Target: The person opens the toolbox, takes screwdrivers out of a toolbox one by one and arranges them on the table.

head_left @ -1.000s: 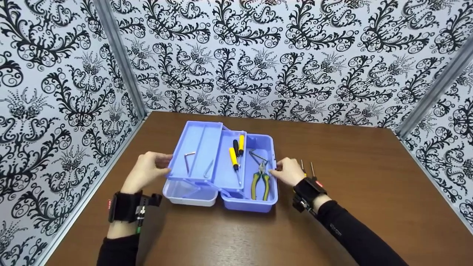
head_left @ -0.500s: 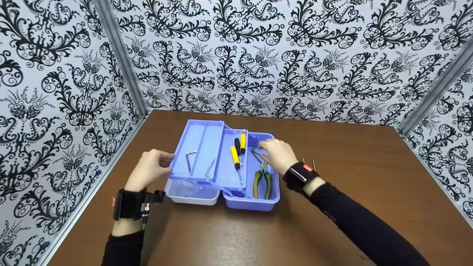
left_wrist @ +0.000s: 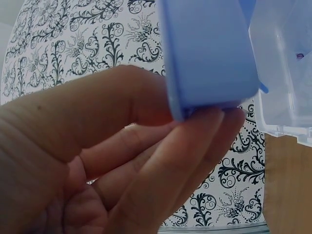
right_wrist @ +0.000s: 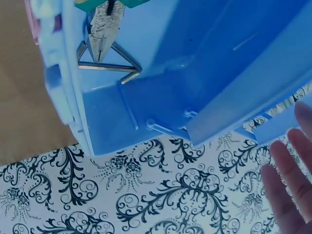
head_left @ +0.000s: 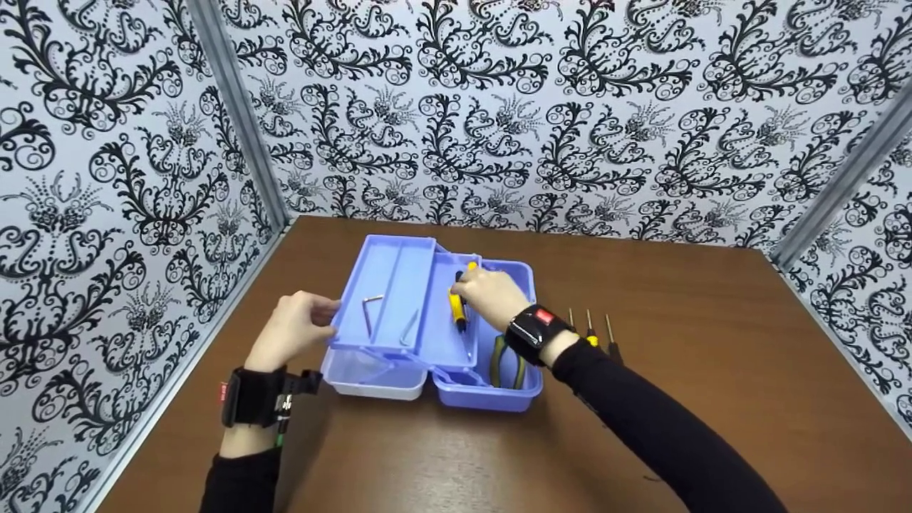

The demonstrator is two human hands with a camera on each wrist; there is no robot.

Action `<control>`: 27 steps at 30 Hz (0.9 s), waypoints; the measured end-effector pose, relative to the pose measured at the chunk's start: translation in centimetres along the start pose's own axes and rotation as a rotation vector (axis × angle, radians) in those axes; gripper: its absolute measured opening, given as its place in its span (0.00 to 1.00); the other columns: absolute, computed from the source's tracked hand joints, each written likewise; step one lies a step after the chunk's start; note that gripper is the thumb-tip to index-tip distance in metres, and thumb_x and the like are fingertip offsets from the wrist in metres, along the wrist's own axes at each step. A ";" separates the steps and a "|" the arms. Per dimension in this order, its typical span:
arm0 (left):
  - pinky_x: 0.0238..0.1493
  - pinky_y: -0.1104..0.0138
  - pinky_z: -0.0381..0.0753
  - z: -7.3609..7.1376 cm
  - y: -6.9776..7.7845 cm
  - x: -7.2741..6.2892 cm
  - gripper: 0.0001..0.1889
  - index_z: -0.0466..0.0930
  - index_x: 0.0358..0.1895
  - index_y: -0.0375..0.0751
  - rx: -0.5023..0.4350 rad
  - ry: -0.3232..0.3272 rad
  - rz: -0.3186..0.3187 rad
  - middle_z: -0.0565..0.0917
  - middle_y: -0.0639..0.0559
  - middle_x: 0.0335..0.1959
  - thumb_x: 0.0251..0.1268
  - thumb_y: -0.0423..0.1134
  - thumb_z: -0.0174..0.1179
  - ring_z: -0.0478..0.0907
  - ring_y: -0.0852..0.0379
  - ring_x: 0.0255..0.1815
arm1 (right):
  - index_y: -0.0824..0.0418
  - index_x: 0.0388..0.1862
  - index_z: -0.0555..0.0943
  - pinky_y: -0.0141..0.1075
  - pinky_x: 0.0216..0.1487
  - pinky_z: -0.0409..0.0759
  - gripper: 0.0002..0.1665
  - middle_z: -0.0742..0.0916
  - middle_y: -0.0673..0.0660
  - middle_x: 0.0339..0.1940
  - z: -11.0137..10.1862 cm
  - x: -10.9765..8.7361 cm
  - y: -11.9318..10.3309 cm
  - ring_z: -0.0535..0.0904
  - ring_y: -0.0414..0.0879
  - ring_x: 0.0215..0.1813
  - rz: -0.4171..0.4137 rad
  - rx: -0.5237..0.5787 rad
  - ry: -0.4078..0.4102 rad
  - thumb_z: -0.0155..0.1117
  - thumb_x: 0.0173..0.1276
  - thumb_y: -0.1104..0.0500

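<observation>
A lilac toolbox [head_left: 491, 405] stands unfolded on the table, its two cantilever trays spread to the left. My left hand [head_left: 288, 329] pinches the near left corner of the upper tray [left_wrist: 209, 53], thumb on one side and fingers beneath. Two hex keys [head_left: 410, 326] lie in that tray. My right hand [head_left: 493, 293] is over the lower tray [head_left: 434, 345], fingertips right at the handle of a yellow-and-black screwdriver [head_left: 457, 308]. Other screwdriver handles there are partly hidden by the hand. Pliers [right_wrist: 105, 29] lie over hex keys [right_wrist: 107, 67] in the deep compartment.
Several screwdrivers [head_left: 591, 329] lie on the brown table [head_left: 684, 335] right of the toolbox, partly behind the right forearm. The toolbox's whitish lid [head_left: 377, 390] lies beneath the raised trays. Patterned walls [head_left: 499, 128] enclose the table at the back and sides.
My right hand has moved from the toolbox's right rim, over the deep compartment, leftward to the screwdrivers in the lower tray. The left hand has stayed at the upper tray's corner.
</observation>
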State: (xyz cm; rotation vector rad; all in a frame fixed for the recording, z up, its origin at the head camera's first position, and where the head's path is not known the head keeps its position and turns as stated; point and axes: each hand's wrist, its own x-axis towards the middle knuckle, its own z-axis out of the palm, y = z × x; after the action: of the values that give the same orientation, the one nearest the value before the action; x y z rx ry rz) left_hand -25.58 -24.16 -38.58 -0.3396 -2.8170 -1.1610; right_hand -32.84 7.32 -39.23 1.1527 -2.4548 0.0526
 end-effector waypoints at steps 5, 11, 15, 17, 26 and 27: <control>0.48 0.55 0.88 0.0 -0.2 -0.1 0.21 0.80 0.53 0.22 0.011 0.004 0.005 0.85 0.29 0.47 0.51 0.24 0.63 0.87 0.39 0.45 | 0.55 0.40 0.89 0.39 0.37 0.87 0.12 0.89 0.55 0.37 1.0 0.2 -0.5 0.86 0.49 0.38 -0.054 -0.017 -0.091 0.64 0.62 0.67; 0.46 0.56 0.88 0.1 0.0 0.0 0.21 0.80 0.52 0.21 0.017 0.009 0.018 0.86 0.30 0.45 0.51 0.23 0.62 0.87 0.39 0.43 | 0.56 0.29 0.87 0.37 0.36 0.84 0.10 0.87 0.53 0.33 1.8 0.2 -0.9 0.81 0.47 0.38 -0.166 -0.134 -0.096 0.65 0.56 0.69; 0.45 0.57 0.89 0.2 0.1 0.1 0.21 0.80 0.52 0.21 0.015 0.007 0.015 0.87 0.30 0.44 0.51 0.23 0.61 0.87 0.40 0.42 | 0.55 0.28 0.87 0.36 0.38 0.84 0.10 0.87 0.52 0.33 2.1 0.2 -0.9 0.81 0.47 0.39 -0.181 -0.133 -0.097 0.65 0.55 0.70; 0.45 0.57 0.88 0.2 0.1 0.1 0.21 0.80 0.52 0.21 0.011 0.006 0.007 0.86 0.30 0.44 0.51 0.23 0.60 0.87 0.40 0.43 | 0.55 0.29 0.87 0.36 0.39 0.84 0.09 0.88 0.52 0.34 2.1 0.2 -1.0 0.82 0.46 0.40 -0.192 -0.127 -0.105 0.65 0.57 0.68; 0.47 0.56 0.88 0.2 -0.2 0.2 0.21 0.79 0.53 0.21 0.000 0.008 0.005 0.86 0.29 0.45 0.51 0.23 0.60 0.87 0.39 0.44 | 0.55 0.32 0.87 0.33 0.36 0.85 0.09 0.88 0.51 0.33 1.5 0.0 -1.4 0.82 0.45 0.39 -0.297 -0.201 -0.115 0.65 0.60 0.68; 0.46 0.57 0.88 0.2 -0.2 0.1 0.22 0.79 0.53 0.20 -0.002 0.006 0.006 0.86 0.29 0.45 0.50 0.23 0.60 0.87 0.39 0.44 | 0.55 0.32 0.87 0.33 0.36 0.85 0.10 0.88 0.51 0.33 1.5 0.0 -1.5 0.82 0.45 0.38 -0.309 -0.208 -0.118 0.65 0.60 0.68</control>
State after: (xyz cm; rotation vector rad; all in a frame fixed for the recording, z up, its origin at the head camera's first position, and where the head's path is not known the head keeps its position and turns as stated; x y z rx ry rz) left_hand -25.76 -24.18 -38.84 -0.3442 -2.8079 -1.1613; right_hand -32.27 6.05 -40.77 1.4576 -2.2829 -0.3624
